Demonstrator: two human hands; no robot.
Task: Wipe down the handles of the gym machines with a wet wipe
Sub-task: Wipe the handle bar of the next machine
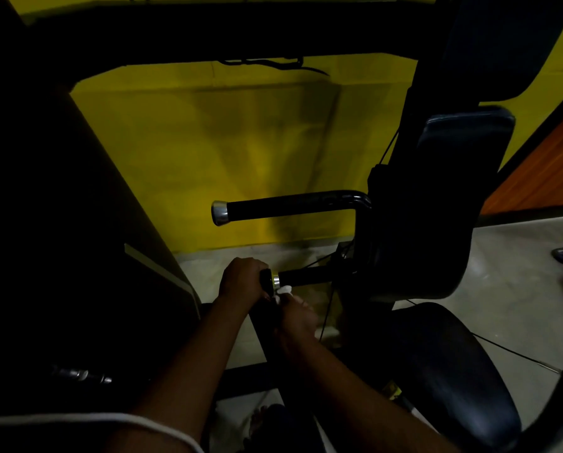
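While the left hand curls round the capped end of the lower handle, probably to steady it, the right hand pinches the wet wipe and holds it against the underside, just beside the chrome collar. Working from below likely lets the wipe slide along the black grip toward the machine's frame. Higher up, the upper handle juts out before the yellow wall, with the dark seat at the right.

Dim, left of frame almost black; brightest on yellow wall at centre. Glint on chrome cap. Blur over right hand; bending at edges.
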